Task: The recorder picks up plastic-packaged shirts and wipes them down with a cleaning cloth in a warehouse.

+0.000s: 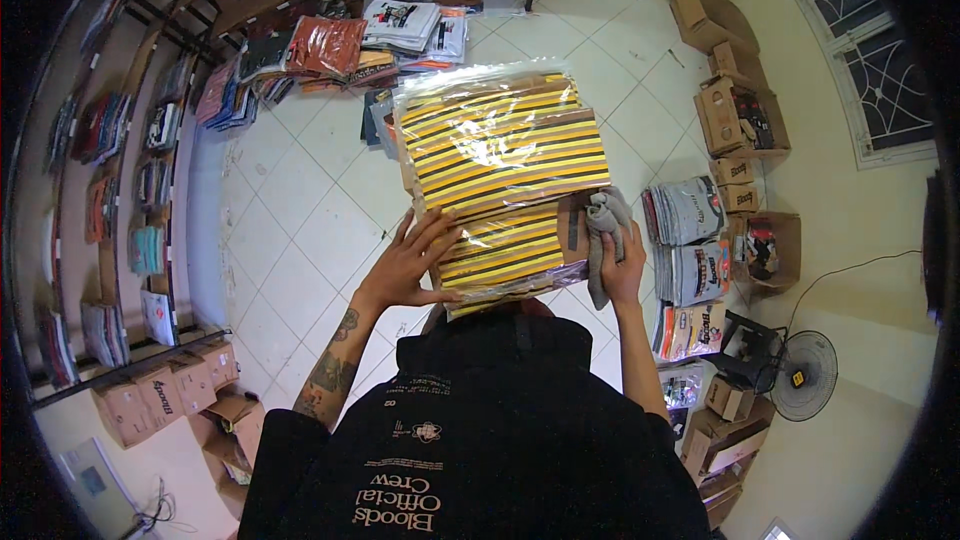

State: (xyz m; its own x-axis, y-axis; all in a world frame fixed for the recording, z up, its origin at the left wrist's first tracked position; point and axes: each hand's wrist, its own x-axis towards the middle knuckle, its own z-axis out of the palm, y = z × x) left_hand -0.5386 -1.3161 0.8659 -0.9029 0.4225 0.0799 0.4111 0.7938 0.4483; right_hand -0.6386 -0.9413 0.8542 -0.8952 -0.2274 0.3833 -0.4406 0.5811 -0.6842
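Note:
In front of me is a pile of yellow, orange and black striped garments (505,155) in clear plastic bags, with shiny glare across the top one. The upper bag lies farther from me, and a nearer striped bag (505,250) shows below it. My left hand (415,260) rests on the left side of the nearer bag, fingers spread. At the pile's right side, my right hand (623,270) is closed round a bunched grey cloth (605,220), part of which hangs down toward me. Brown cardboard (572,230) shows beside the cloth.
Bagged clothes (330,47) lie in stacks at the far left, near tall shelves (120,130). To the right stand more bagged stacks (690,210), open cardboard boxes (735,115) and a fan (803,377). White floor tiles (300,205) surround the pile.

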